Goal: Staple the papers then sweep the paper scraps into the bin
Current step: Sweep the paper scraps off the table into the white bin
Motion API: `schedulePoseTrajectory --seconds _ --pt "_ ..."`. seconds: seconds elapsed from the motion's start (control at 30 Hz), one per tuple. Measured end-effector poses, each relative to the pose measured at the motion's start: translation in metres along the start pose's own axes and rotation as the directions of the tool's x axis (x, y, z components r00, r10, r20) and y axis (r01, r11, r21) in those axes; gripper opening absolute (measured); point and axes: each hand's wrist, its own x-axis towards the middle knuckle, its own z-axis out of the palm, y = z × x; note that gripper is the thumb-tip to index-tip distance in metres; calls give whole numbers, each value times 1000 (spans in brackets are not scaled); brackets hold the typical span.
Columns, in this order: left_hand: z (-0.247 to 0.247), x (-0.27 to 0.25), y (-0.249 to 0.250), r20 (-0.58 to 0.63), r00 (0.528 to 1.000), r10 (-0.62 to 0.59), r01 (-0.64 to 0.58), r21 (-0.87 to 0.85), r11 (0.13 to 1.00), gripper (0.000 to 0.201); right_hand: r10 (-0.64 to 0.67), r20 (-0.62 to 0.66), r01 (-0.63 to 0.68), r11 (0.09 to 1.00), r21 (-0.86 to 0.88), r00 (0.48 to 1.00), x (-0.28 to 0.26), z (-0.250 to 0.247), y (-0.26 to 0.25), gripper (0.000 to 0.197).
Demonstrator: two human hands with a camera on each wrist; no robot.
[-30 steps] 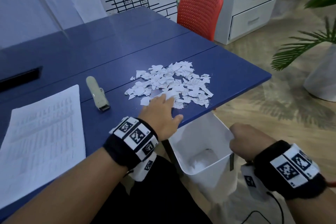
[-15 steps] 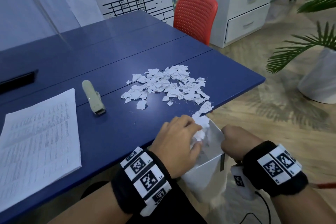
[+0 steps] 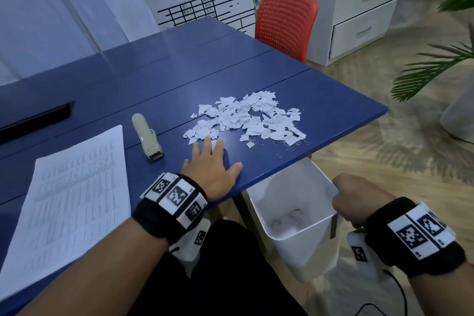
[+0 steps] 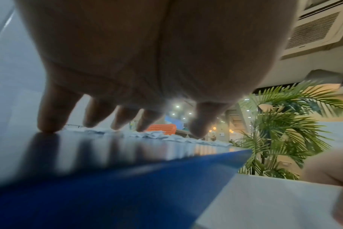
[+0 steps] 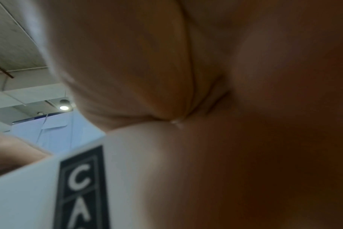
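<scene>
Paper scraps (image 3: pixel 246 118): very light, thin and floppy, so likely to slide easy on the smooth top and fly off with a fast push. Best not picked up, just pushed from the far side with a flat hand toward the edge. Small, white, torn bits with tiny print, lying in 1 loose pile on the blue table (image 3: pixel 333 110), near the edge above the bin (image 3: pixel 302 236). Left hand (image 3: pixel 210 164) flat on the table just beside the pile, fingers (image 4: pixel 49 114) straight and spread, holding nothing. Right hand (image 3: pixel 356 200) curled tight round the rim of the white bin, held below the table edge. Papers (image 3: pixel 66 197) and stapler (image 3: pixel 147 136) resting off to the left
</scene>
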Motion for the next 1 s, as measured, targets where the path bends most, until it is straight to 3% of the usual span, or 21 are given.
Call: schedulePoseTrajectory --seconds 0.1,0.27,0.43,0.53,0.63,0.7,0.83,0.9,1.0 --pt "0 0 9 65 994 87 -89 27 996 74 22 -2 -22 1000 -2 1000 -2 -3 3 13" --pt "20 -31 46 49 958 283 -282 -22 959 73 42 3 -42 999 10 999 -7 -6 4 14" --pt "38 -52 81 -57 849 526 -529 -81 845 64 46 5 -46 999 18 999 -12 -9 5 11" --pt "40 -53 87 -163 796 582 -605 -186 775 47 53 -7 -53 998 16 999 -14 -12 7 11" --pt "31 -40 87 -274 794 543 -602 -228 765 40 68 -10 -68 997 27 998 -16 -14 8 13" --pt "21 -22 89 -314 813 490 -561 -199 803 45 68 -13 -68 997 22 998 -16 -15 7 10" --pt "4 12 91 -112 923 368 -375 -54 925 63 67 -17 -67 998 5 998 -16 -15 7 10" --pt "9 20 94 -19 917 399 -398 42 917 64 68 -16 -68 998 8 998 -16 -16 8 12" --pt "19 13 96 9 892 452 -450 89 888 63 70 -3 -70 997 16 998 -15 -19 10 12"
